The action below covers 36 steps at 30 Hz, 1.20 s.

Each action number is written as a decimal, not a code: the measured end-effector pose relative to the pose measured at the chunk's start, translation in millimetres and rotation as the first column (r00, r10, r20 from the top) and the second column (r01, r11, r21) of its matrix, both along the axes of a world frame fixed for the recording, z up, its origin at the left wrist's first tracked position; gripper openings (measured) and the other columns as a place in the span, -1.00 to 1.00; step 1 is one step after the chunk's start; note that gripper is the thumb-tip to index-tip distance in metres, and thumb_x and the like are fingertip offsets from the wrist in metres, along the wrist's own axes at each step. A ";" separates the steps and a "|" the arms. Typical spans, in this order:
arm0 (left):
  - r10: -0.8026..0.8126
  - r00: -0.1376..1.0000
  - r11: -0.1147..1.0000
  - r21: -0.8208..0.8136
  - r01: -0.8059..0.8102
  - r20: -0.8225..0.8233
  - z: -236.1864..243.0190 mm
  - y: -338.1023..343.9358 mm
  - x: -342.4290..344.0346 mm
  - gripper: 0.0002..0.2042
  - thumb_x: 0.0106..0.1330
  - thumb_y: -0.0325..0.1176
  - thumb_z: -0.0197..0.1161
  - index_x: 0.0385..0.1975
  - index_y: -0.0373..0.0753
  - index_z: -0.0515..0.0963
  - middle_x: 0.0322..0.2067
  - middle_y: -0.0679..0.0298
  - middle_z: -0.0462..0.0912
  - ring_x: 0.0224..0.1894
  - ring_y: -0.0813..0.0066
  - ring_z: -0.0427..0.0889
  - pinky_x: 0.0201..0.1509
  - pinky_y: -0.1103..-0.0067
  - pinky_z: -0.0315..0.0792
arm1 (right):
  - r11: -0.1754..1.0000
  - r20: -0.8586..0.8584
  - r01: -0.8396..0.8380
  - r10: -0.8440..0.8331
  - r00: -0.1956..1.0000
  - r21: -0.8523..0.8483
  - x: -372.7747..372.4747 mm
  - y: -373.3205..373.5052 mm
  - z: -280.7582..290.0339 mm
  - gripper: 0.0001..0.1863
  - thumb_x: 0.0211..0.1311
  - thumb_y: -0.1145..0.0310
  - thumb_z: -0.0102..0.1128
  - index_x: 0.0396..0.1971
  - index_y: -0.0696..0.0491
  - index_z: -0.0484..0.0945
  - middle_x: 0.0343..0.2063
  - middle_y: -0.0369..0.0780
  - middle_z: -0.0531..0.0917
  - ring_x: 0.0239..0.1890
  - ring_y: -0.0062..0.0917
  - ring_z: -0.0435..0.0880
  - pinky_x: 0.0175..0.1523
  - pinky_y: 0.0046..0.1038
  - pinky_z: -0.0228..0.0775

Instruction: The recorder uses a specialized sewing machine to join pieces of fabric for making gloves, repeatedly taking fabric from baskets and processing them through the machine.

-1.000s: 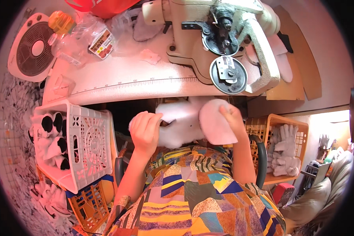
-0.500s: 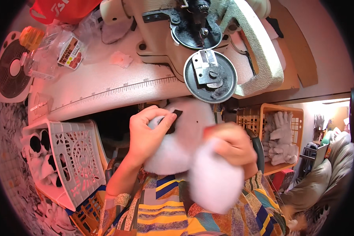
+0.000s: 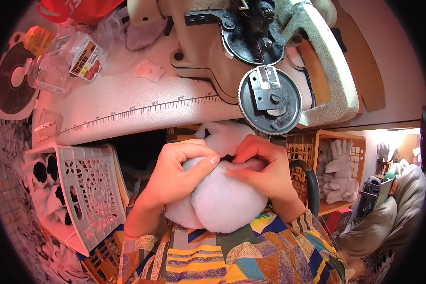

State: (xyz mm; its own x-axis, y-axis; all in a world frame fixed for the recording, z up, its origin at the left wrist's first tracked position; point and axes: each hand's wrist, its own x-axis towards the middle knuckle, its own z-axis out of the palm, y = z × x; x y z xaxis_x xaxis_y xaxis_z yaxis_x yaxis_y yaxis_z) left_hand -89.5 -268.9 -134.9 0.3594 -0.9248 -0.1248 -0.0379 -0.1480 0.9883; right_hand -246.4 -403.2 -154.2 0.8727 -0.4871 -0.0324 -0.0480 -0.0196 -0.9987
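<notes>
Both hands raised close to chest, forearms entering from lower edge in patchwork-coloured sleeves, below front edge of worktable (image 3: pixel 128 106). Left hand (image 3: pixel 177 173) curled over top left of white fleece piece (image 3: pixel 222 203), fingers bent, tips pressed into fabric at centre. Right hand (image 3: pixel 262 165) closed on same piece from the right, thumb and fingertips pinching fabric, nearly meeting left fingertips. Fleece piece rounded, bunched between hands, held just under round metal disc (image 3: pixel 270 100) of sewing machine (image 3: pixel 251 42).

Clear plastic packet with white, red and yellow label (image 3: pixel 83 59) lying on table far left. Small clear box (image 3: pixel 46 122) near table's left front edge. Red bag (image 3: pixel 78 9) at top. White lattice crate (image 3: pixel 92 189) left of knees, black-and-white pieces beside it. Orange crate (image 3: pixel 338 175) at right holding white gloves.
</notes>
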 end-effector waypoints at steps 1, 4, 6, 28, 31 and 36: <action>-0.015 1.000 1.000 0.001 0.015 -0.010 0.1 -0.3 0.8 -0.89 0.21 -0.49 0.22 -0.42 -0.43 0.59 -0.52 0.26 0.55 -0.43 0.63 0.48 -0.33 0.65 0.33 | 1.000 0.008 0.000 0.000 1.000 0.013 0.0 -1.4 -0.4 -0.81 -0.15 0.54 0.46 -0.48 0.16 0.61 -0.40 -0.26 0.63 -0.27 -0.61 0.62 -0.11 -0.56 0.45; -0.059 0.997 0.998 -0.007 0.058 -0.047 2.0 -1.0 3.7 -0.88 0.21 -0.48 0.22 -0.42 -0.44 0.59 -0.53 0.24 0.55 -0.44 0.61 0.49 -0.33 0.64 0.33 | 0.999 0.025 0.005 -0.006 1.000 0.036 -0.1 -4.2 -2.1 -0.79 -0.18 0.54 0.47 -0.47 0.15 0.62 -0.40 -0.26 0.63 -0.27 -0.61 0.63 -0.12 -0.56 0.45; -0.089 0.992 0.996 -0.023 0.087 -0.085 4.3 -1.6 4.9 -0.88 0.18 -0.48 0.26 -0.44 -0.44 0.59 -0.53 0.23 0.54 -0.44 0.59 0.49 -0.34 0.64 0.33 | 0.999 0.024 0.017 -0.018 1.000 0.030 -0.8 -4.6 -5.0 -0.78 -0.18 0.52 0.48 -0.47 0.15 0.63 -0.41 -0.26 0.64 -0.27 -0.61 0.63 -0.12 -0.56 0.45; 0.111 0.447 0.917 -0.265 0.299 0.888 22.4 -60.8 23.6 -0.84 -0.08 -0.63 0.24 -0.47 -0.37 0.46 -0.51 0.16 0.38 -0.45 0.22 0.39 -0.40 0.38 0.31 | 0.869 0.296 0.326 -0.221 0.929 -0.373 24.8 -36.2 -2.6 -0.80 -0.06 0.57 0.35 -0.37 0.18 0.58 -0.41 -0.28 0.58 -0.37 -0.60 0.56 -0.29 -0.55 0.40; 0.293 0.466 0.872 -0.433 0.227 0.835 31.7 -74.0 28.0 -0.84 -0.06 -0.62 0.28 -0.45 -0.36 0.51 -0.52 0.17 0.43 -0.46 0.25 0.40 -0.40 0.40 0.32 | 0.783 0.453 0.361 -0.115 0.884 -0.507 41.2 -59.7 6.2 -0.82 -0.10 0.54 0.36 -0.44 0.18 0.56 -0.49 -0.31 0.49 -0.50 -0.63 0.44 -0.39 -0.58 0.27; 0.154 0.804 0.948 -0.315 0.043 0.575 28.5 -63.9 36.9 -0.87 0.00 -0.56 0.37 -0.47 -0.35 0.56 -0.53 0.19 0.52 -0.44 0.29 0.50 -0.33 0.51 0.38 | 0.815 0.352 0.334 -0.172 0.920 -0.473 30.9 -45.7 7.3 -0.77 -0.03 0.44 0.39 -0.37 0.16 0.54 -0.43 -0.30 0.55 -0.38 -0.62 0.54 -0.27 -0.57 0.36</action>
State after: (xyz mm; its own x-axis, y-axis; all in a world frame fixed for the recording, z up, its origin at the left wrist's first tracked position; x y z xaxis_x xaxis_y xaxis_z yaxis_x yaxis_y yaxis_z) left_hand -52.5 -332.8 -106.4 0.3234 -0.8560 0.4032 -0.6234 0.1278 0.7714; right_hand -215.5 -448.9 -146.9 0.6470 -0.5655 0.5115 0.1541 -0.5600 -0.8141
